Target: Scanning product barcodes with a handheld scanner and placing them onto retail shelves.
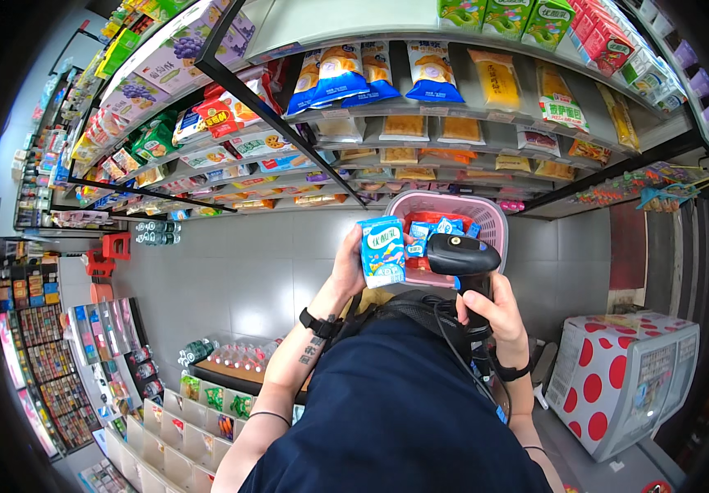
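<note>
My left hand [347,262] grips a blue drink carton [384,251] with a printed front that faces up at me. In my right hand [495,306] is a black handheld barcode scanner [462,254], held by its handle. The scanner's head points left towards the carton, with a gap between them. Below both hands stands a pink plastic basket [495,215] on the floor. Several small blue cartons [447,225] and something red lie inside it. The scanner and the blue carton hide part of the basket.
Shop shelves [385,110] with bagged bread and snacks stand just ahead. Green cartons [505,17] sit on the upper shelf. To the right is a display freezer [622,382] with red dots. Red stools [108,252] and bottle packs [158,233] are at left. Snack bins [185,425] lie behind left.
</note>
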Demonstrator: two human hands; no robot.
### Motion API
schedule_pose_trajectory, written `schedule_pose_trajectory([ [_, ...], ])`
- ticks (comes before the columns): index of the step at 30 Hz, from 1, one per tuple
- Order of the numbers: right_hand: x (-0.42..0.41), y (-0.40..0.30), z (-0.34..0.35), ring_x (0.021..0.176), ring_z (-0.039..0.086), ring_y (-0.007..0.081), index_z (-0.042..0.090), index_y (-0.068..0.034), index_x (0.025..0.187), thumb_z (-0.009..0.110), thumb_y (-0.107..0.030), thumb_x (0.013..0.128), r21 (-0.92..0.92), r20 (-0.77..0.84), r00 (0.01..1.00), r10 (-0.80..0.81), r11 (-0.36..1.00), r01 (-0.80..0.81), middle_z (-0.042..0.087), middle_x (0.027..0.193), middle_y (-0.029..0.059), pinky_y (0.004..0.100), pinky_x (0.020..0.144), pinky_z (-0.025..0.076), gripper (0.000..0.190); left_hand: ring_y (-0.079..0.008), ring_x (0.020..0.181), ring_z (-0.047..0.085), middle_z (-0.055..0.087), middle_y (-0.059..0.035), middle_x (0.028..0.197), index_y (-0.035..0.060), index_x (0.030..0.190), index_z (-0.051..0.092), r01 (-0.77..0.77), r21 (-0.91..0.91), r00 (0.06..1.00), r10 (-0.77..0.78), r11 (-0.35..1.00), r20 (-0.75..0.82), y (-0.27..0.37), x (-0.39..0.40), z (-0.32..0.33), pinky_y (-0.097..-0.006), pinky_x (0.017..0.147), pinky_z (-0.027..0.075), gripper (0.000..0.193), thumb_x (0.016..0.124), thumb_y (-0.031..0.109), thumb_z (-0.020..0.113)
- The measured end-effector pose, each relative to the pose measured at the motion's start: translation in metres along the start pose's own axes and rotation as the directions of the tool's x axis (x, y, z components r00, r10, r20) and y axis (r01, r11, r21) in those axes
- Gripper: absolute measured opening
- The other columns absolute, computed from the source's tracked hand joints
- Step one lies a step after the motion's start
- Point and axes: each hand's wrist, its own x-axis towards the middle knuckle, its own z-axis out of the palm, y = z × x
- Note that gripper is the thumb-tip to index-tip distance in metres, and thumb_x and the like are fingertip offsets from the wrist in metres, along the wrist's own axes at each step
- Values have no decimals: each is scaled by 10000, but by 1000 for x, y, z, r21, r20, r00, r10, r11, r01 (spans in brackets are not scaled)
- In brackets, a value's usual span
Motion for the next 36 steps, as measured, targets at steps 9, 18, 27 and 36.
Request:
schedule_pose_trajectory([
  [9,-5,16,6,629,608,118,626,62,1215,707,-165,916,139,-29,1000,11,990,-7,649,738,59,262,592,505,384,-201,1281,543,572,-83,1344,61,1382,484,-241,511,969,236,825,76,5,-18,15,-385,1114,419,906,677,329,986],
  [18,-2,18,1,646,615,123,612,52,1197,740,-171,886,158,-10,999,32,987,-30,651,816,77,262,610,493,403,-186,1236,586,594,-103,1304,77,1278,499,-328,674,942,286,662,177,8,-18,38,-362,1060,472,847,609,108,1018],
  [27,-3,32,10,704,612,121,600,41,1190,780,-164,852,214,-14,998,61,975,-57,658,884,91,261,656,498,434,-245,1214,638,634,-135,1330,-17,1458,473,-134,237,988,148,962,-39,3,-27,24,-407,1046,519,902,880,625,734],
  [36,-1,38,16,739,611,119,568,33,1219,769,-154,879,207,39,995,92,974,-98,647,918,93,263,662,502,437,-334,1107,664,621,-205,1290,-76,1520,383,-40,-278,996,15,960,-90,3,-29,17,-483,966,572,929,971,656,544],
])
